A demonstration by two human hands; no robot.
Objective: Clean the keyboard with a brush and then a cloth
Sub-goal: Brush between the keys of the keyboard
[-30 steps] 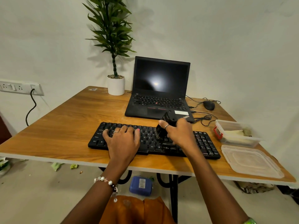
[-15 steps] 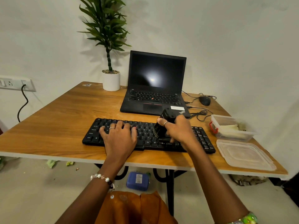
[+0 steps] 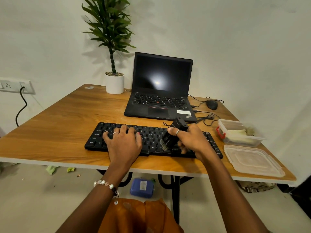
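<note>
A black keyboard (image 3: 151,137) lies along the near edge of the wooden table (image 3: 58,128). My left hand (image 3: 123,142) rests flat on the keyboard's left half with its fingers spread over the keys. My right hand (image 3: 191,140) grips a black brush (image 3: 174,134) above the keyboard's right half. The brush is tilted, and its grey bristles touch the keys near the bottom row. A pale cloth-like thing (image 3: 239,134) lies inside the clear plastic box (image 3: 256,140) at the right; what it is I cannot tell for sure.
An open black laptop (image 3: 161,91) stands behind the keyboard, with a mouse (image 3: 212,104) and tangled cables to its right. A potted plant (image 3: 114,83) stands at the back. The box's lid (image 3: 252,160) lies at the near right corner. A blue case (image 3: 142,188) sits on the floor below.
My right hand has drawn the brush slightly down the keys toward me. The left hand stays in place on the keyboard. My head has shifted a little.
</note>
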